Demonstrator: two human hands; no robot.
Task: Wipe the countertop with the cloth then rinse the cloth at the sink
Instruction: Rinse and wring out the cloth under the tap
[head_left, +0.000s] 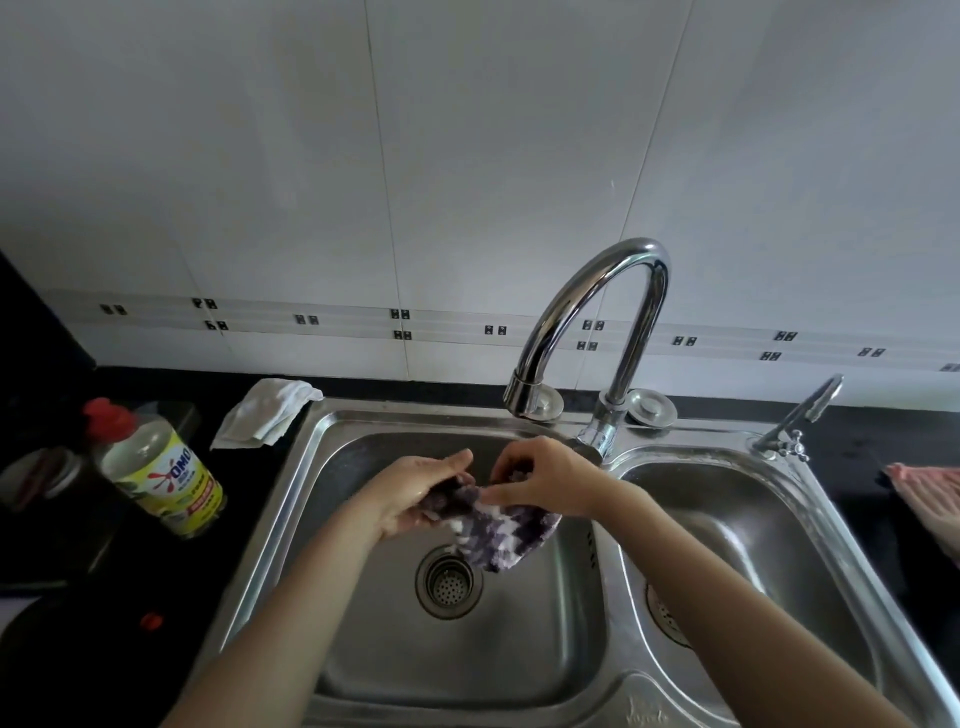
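Head view, frame centre: cloth (493, 525), purple-and-white, plush, bunched above the left basin of the sink (311, 467), below the faucet (587, 322) spout. Left hand (415, 493) cupped around its left end; right hand (545, 483) pinching its upper edge. Likely soft, limp, heavy when wet; best gathered by both ends. Running water: cannot tell. Left of frame: detergent bottle (166, 467), white rag (270, 410).

Pink cloth (930, 499) at the desk's right edge, cut off by the frame. Cloth (493, 530) partly covered by both hands (415, 493). Second drain (667, 618) half hidden behind the right forearm. Bottle (161, 467) label's small print illegible.
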